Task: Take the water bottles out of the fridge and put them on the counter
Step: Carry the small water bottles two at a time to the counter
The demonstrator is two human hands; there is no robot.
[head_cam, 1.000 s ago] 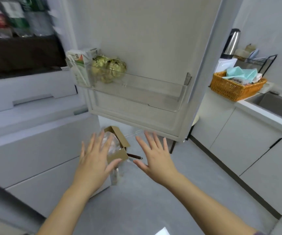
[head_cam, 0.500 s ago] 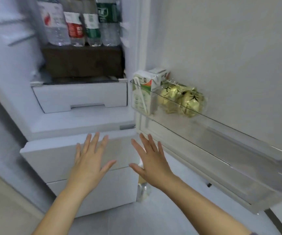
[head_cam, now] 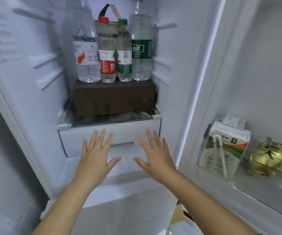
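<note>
Item: water bottles, four, upright in a touching row: large bottle with red-and-white label (head_cam: 85, 48), red-capped bottle (head_cam: 106, 53), green-capped bottle (head_cam: 124, 53), large bottle with dark green label (head_cam: 142, 48). Location: inside fridge, above and beyond both hands, well apart from them, standing on brown box (head_cam: 113, 99). Left hand (head_cam: 94, 158), right hand (head_cam: 155, 156): fingers straight and spread, holding nothing, side by side before white drawer (head_cam: 75, 138). Right of right hand, in door shelf (head_cam: 201, 155): milk carton (head_cam: 225, 150), gold-wrapped packets (head_cam: 272, 156).
</note>
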